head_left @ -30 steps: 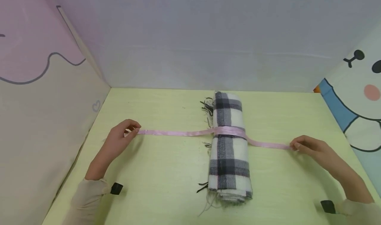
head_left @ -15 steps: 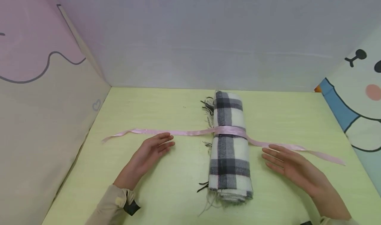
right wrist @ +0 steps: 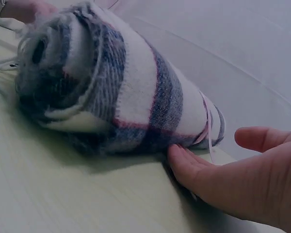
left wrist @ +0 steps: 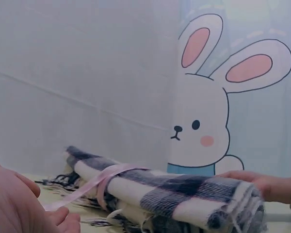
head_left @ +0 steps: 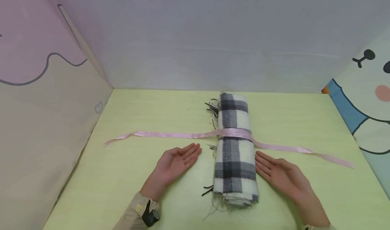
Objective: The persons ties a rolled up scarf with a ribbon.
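A rolled plaid scarf (head_left: 234, 165), white, grey and black with fringe on its left side, lies lengthwise on the table. A pink ribbon (head_left: 234, 133) is wrapped around its middle, and its two loose ends trail out to left and right on the tabletop. My left hand (head_left: 173, 164) is held palm up with straight fingers, left of the scarf and short of the fringe. On the other side my right hand (head_left: 281, 176), also palm up, has its fingertips right at the scarf's edge. In the right wrist view those fingertips (right wrist: 182, 158) meet the underside of the roll (right wrist: 140, 87).
The pale yellow table (head_left: 146, 108) is bounded by a plain back wall (head_left: 195, 54) and a left side panel (head_left: 39, 132). A panel with a cartoon rabbit (left wrist: 203, 116) stands on the right. A dark wrist camera (head_left: 150, 218) sits at the left cuff.
Both hands have let go of the ribbon ends, which now lie loose on the table. The hands have moved inward toward the scarf and turned palm up. The scarf has stayed in place.
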`<state>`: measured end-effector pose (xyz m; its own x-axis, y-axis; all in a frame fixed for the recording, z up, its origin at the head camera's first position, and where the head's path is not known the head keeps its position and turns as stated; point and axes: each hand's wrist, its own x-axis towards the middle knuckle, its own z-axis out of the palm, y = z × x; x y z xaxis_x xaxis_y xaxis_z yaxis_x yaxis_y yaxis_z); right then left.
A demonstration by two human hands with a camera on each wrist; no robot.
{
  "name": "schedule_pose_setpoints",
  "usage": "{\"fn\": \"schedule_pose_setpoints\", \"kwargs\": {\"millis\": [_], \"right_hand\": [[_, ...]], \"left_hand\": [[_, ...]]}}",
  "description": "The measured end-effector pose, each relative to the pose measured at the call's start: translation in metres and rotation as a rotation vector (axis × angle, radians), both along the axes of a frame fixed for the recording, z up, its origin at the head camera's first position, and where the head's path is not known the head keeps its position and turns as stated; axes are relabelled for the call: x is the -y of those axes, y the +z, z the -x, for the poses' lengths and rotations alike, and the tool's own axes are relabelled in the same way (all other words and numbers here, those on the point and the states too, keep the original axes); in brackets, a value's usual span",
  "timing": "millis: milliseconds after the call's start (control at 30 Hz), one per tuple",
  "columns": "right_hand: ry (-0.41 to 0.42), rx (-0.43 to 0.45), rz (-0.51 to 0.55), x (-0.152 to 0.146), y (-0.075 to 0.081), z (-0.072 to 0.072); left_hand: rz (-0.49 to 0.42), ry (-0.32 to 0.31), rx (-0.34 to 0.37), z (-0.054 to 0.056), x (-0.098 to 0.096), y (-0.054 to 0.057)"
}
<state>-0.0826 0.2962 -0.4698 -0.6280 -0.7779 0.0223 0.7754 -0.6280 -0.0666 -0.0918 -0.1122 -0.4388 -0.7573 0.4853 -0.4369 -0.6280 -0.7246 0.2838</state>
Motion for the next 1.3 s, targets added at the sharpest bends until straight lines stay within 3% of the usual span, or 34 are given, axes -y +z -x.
{"fn": "schedule_pose_setpoints", "kwargs": {"millis": [133,300,467,567,733,833,933,1067,1300], "right_hand": [[-0.060,0.039,0.005,0.011,-0.002,0.005],[-0.191,0.172,0.007,0.028,0.000,0.005],[-0.407,0.257,-0.140,0.044,0.007,0.008],[-0.523,0.342,-0.169,0.047,0.011,0.012],[-0.604,0.438,-0.138,0.047,0.018,0.018],[-0.628,0.464,-0.081,0.046,0.018,0.022],[-0.640,0.452,-0.013,0.045,0.016,0.026],[-0.630,0.381,0.064,0.043,0.017,0.027],[-0.595,0.193,0.123,0.041,0.018,0.027]], "left_hand": [[-0.035,0.015,0.008,0.005,-0.019,-0.003],[-0.050,0.080,0.046,0.018,-0.044,-0.005],[-0.029,0.214,0.072,0.028,-0.062,-0.008],[-0.015,0.300,0.073,0.029,-0.067,-0.009],[0.004,0.419,0.077,0.034,-0.070,-0.005],[-0.048,0.484,0.110,0.040,-0.071,-0.001],[-0.137,0.517,0.131,0.045,-0.070,0.002],[-0.232,0.514,0.127,0.046,-0.066,0.004],[-0.315,0.457,0.040,0.045,-0.058,0.001]]}}
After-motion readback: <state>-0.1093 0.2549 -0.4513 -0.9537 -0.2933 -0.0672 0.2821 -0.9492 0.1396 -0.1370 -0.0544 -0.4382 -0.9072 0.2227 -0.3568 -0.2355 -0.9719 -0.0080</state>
